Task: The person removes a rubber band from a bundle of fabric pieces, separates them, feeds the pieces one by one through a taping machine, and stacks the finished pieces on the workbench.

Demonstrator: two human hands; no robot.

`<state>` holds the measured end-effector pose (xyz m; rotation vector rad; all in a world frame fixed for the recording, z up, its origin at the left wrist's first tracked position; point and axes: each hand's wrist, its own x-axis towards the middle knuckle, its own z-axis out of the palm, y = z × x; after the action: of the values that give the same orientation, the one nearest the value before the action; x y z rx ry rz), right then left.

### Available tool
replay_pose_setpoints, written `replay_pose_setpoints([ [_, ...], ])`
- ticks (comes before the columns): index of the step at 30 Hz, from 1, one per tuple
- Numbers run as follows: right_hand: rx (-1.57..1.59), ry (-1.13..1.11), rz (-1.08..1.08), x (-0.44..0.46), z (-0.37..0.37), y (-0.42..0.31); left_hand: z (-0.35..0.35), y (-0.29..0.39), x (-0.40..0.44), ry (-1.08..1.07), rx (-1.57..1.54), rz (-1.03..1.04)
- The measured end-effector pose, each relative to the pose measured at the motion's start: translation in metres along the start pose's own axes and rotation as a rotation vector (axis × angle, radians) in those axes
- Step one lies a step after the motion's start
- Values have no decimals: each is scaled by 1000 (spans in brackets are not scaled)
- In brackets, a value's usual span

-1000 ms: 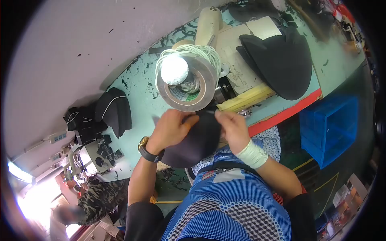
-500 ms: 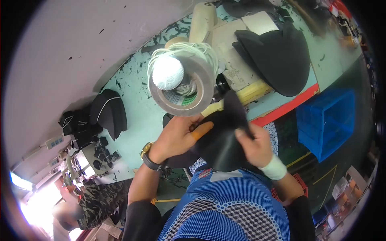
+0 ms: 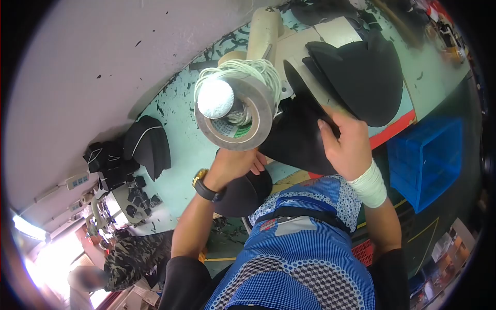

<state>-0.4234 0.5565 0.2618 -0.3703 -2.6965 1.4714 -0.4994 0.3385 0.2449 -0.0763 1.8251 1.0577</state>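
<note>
My right hand (image 3: 349,142) grips a black, curved, flexible sheet piece (image 3: 299,134), thumb on top. The piece is held over the front of the table and stands up in a curl at its far end. My left hand (image 3: 235,165) is low beside the ring, partly hidden under it. Its visible fingers are apart, close to the near corner of the sheet piece; no grip shows. Just below them lies another rounded black piece (image 3: 243,195). A grey ring (image 3: 263,121) with a coil of pale cord (image 3: 253,67) and a bright white disc (image 3: 215,98) hides part of the work.
A stack of black rounded pieces (image 3: 367,77) lies on the table at the right. More black pieces (image 3: 150,147) sit at the left. A blue crate (image 3: 426,165) stands on the floor. A person in a camouflage garment (image 3: 137,258) is at lower left.
My right hand has carried the black sheet piece up and away from my lap, toward the table. My left hand no longer pinches it and is lower beside the ring.
</note>
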Motion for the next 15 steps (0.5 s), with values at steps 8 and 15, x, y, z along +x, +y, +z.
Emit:
replay_pose_setpoints([
  [8,121,1,177,-89,-29,-18,4,-6,-2,-30,-240,-8],
  [15,-804,499,-319,-7,-45,6,-43,-96,-37,326,654,189],
])
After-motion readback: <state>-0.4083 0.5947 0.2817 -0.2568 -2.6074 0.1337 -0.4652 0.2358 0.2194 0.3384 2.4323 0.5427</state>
